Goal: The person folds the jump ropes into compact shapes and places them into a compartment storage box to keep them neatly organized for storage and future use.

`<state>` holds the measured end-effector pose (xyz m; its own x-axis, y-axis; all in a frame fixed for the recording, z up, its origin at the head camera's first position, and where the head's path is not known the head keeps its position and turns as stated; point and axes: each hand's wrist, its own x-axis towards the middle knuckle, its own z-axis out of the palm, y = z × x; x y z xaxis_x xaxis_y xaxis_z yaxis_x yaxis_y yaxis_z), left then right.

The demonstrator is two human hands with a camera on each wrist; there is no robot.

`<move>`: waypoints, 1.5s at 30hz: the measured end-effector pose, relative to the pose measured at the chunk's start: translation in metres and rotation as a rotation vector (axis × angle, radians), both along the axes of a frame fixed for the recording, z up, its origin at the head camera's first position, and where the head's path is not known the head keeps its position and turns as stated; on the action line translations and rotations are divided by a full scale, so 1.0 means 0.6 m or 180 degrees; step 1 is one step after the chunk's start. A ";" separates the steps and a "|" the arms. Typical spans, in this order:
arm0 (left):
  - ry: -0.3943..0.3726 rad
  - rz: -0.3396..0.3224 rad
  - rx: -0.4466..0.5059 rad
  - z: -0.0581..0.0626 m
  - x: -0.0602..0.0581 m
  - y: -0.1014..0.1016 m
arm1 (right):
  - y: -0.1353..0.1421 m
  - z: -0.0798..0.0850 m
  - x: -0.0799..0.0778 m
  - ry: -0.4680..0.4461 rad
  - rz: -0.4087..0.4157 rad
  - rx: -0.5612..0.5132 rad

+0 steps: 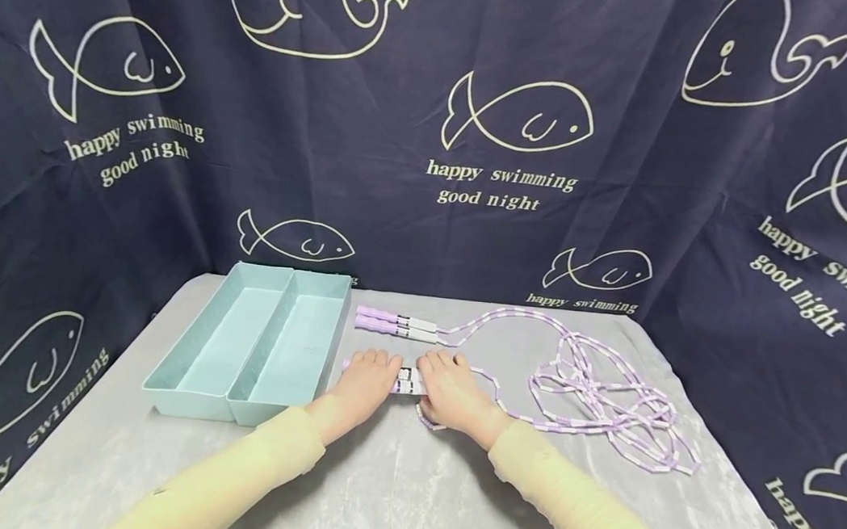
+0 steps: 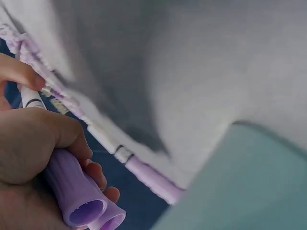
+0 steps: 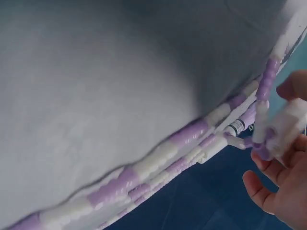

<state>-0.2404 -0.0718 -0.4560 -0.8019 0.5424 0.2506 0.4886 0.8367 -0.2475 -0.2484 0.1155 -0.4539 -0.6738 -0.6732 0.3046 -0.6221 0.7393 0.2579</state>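
Note:
In the head view my left hand (image 1: 363,387) and right hand (image 1: 456,391) are side by side over a pair of jump rope handles (image 1: 408,387). The left fingers wrap around the purple grips (image 2: 76,189), whose hollow ends stick out below the palm in the left wrist view. At the other end, my right hand holds the white ends (image 3: 288,125) between thumb and fingers, where the beaded cord comes out. Behind both hands lies a second pair of purple and white handles (image 1: 396,325) on the table. The purple and white beaded rope (image 1: 591,388) lies in a loose tangle to the right.
Two light-blue bins (image 1: 189,404) stand side by side on the left of the grey cloth-covered table (image 1: 410,490), close to my left hand. A dark blue curtain (image 1: 396,238) with fish drawings surrounds the table's back and sides.

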 end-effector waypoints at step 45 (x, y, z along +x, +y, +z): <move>0.1687 -0.0818 0.0180 0.131 0.057 0.011 | 0.066 0.166 0.082 0.0042 0.0102 -0.0908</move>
